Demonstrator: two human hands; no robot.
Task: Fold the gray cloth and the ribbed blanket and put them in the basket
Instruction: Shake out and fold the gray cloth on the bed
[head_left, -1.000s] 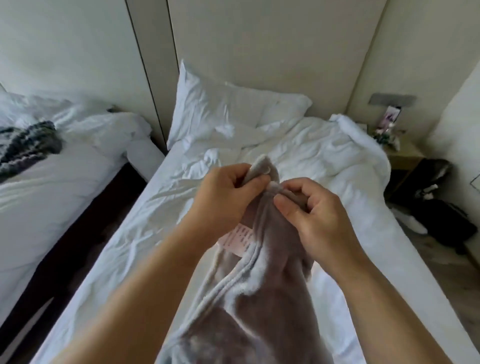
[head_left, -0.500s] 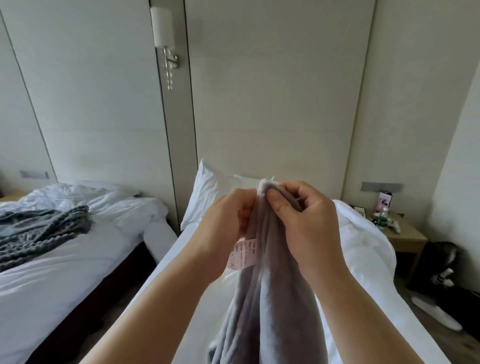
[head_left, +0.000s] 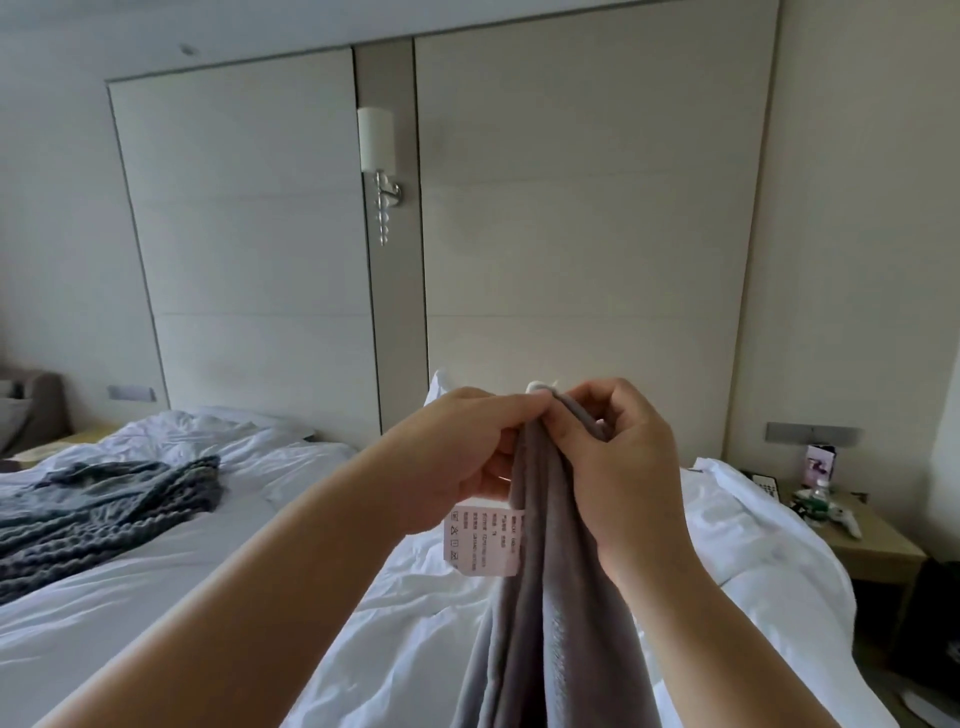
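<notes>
A hotel bedroom with pale panelled walls, a wall sconce (head_left: 378, 156) between the panels, and two white beds: the near bed (head_left: 415, 623) runs under my arms, the far bed (head_left: 156, 561) lies to my left. A nightstand (head_left: 872, 540) with a small bottle (head_left: 820, 493) stands at my right.

From my head camera, I hold the gray cloth (head_left: 540, 597) up in front of me, over the near bed. My left hand (head_left: 457, 457) is clenched on its top edge, thumb and fingers pinching the fabric; my right hand (head_left: 618, 467) grips the same bunched edge, touching the left one. The cloth hangs straight down between my forearms in long folds, out of view at the bottom. A white care label (head_left: 480, 540) dangles just under my left hand.

I judge I am at the start of folding the cloth: both hands sit on one corner, so next I must slide one hand along the edge to find the second corner and spread the cloth flat.

The ribbed blanket (head_left: 104, 514) lies rumpled on the far bed, well apart from my hands and untouched. I cannot see the basket.
</notes>
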